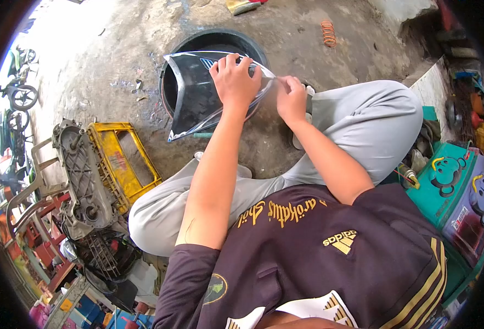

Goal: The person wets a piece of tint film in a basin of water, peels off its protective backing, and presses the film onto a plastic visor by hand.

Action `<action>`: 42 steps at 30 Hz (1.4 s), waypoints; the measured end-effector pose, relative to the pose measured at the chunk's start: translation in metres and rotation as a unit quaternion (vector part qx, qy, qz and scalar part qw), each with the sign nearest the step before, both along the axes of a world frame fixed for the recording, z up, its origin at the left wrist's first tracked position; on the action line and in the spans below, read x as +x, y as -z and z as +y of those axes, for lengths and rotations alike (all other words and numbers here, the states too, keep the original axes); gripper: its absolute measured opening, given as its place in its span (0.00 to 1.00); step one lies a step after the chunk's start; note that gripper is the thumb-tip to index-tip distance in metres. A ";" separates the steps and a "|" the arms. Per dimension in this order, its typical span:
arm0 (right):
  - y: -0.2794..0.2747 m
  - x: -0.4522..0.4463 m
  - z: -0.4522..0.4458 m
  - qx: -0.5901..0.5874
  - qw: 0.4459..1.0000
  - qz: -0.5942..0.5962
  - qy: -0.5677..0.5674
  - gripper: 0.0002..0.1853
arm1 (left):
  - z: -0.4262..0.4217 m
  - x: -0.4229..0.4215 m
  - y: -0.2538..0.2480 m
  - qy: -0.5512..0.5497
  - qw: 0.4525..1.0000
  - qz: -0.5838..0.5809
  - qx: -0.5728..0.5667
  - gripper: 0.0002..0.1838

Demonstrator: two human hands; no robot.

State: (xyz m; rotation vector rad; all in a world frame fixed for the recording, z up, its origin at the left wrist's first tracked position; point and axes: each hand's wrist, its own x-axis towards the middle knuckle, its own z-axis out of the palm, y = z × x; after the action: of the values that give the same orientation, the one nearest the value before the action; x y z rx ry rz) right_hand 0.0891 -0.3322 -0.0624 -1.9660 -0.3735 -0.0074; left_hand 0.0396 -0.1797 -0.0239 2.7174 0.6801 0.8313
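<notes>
A glossy black motorcycle body panel (195, 90) with white and blue striped edges lies tilted over a round black tub (253, 45). My left hand (235, 82) is on the panel's upper right part, its fingers curled over the surface toward the striped edge. At the panel's pointed right end, my right hand (291, 101) is closed in a pinch by the thumb and forefinger. A thin, pale strip or film seems to run between the two hands, but what the right fingers hold is too small to make out.
An orange coil spring (328, 33) lies on the concrete floor. To the left are a yellow plastic crate (122, 164), a metal engine casing (83, 175) and a chair frame (33, 192). A green box (437, 175) stands right of my bent knee. Parked motorcycles (20, 98) line the far left.
</notes>
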 end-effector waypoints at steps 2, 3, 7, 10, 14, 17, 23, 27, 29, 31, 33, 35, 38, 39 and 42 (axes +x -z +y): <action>-0.002 0.001 0.000 0.011 0.999 0.037 -0.005 0.05 | -0.002 -0.001 -0.001 -0.003 1.000 0.022 -0.005 0.14; 0.000 0.007 0.002 0.011 0.999 0.037 -0.004 0.05 | -0.002 0.001 -0.002 -0.002 1.000 0.022 -0.005 0.14; -0.002 0.005 0.001 0.019 0.998 0.052 -0.001 0.06 | -0.003 -0.002 0.002 0.002 1.000 0.011 -0.010 0.14; -0.001 0.002 0.000 0.018 0.997 0.081 -0.004 0.08 | 0.000 0.001 0.001 0.005 1.000 0.001 -0.014 0.14; 0.006 0.012 0.001 0.044 0.990 0.137 -0.010 0.08 | -0.002 0.001 0.001 0.002 1.000 0.012 -0.021 0.14; 0.009 0.004 0.000 0.041 0.990 0.136 0.007 0.07 | -0.001 0.000 0.002 0.006 1.000 -0.001 -0.014 0.14; -0.002 0.010 0.002 0.039 0.991 0.129 0.001 0.06 | -0.004 -0.001 0.002 0.002 1.000 0.008 -0.009 0.14; 0.015 0.007 -0.001 0.041 0.993 0.110 0.002 0.06 | -0.001 0.000 0.000 0.009 1.000 0.004 -0.015 0.14; 0.017 0.014 0.002 0.058 0.990 0.127 -0.001 0.06 | -0.002 0.002 0.000 0.012 1.000 0.003 -0.020 0.14; 0.012 0.009 0.000 0.041 0.996 0.080 0.009 0.06 | -0.003 0.000 0.000 0.006 1.000 0.008 -0.013 0.14; 0.010 0.005 0.000 0.027 0.999 0.031 0.012 0.05 | -0.002 -0.001 0.000 0.004 1.000 0.008 -0.022 0.14; 0.011 0.001 -0.005 0.018 0.999 0.048 -0.005 0.05 | -0.001 -0.002 0.002 0.012 1.000 -0.006 -0.014 0.14; -0.001 0.008 -0.001 0.010 1.000 0.024 -0.012 0.04 | -0.001 -0.001 0.000 0.013 1.000 0.001 -0.016 0.14; -0.003 0.008 -0.001 0.007 1.000 0.012 -0.018 0.04 | -0.002 -0.002 0.001 0.011 1.000 0.012 -0.017 0.14; 0.005 0.001 -0.010 0.009 0.998 -0.043 -0.033 0.03 | -0.002 -0.001 0.001 0.006 1.000 0.022 -0.003 0.15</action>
State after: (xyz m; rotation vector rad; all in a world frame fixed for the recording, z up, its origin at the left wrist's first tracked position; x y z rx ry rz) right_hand 0.0900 -0.3424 -0.0670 -1.9390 -0.4926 -0.0538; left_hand 0.0387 -0.1815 -0.0252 2.7398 0.6742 0.7674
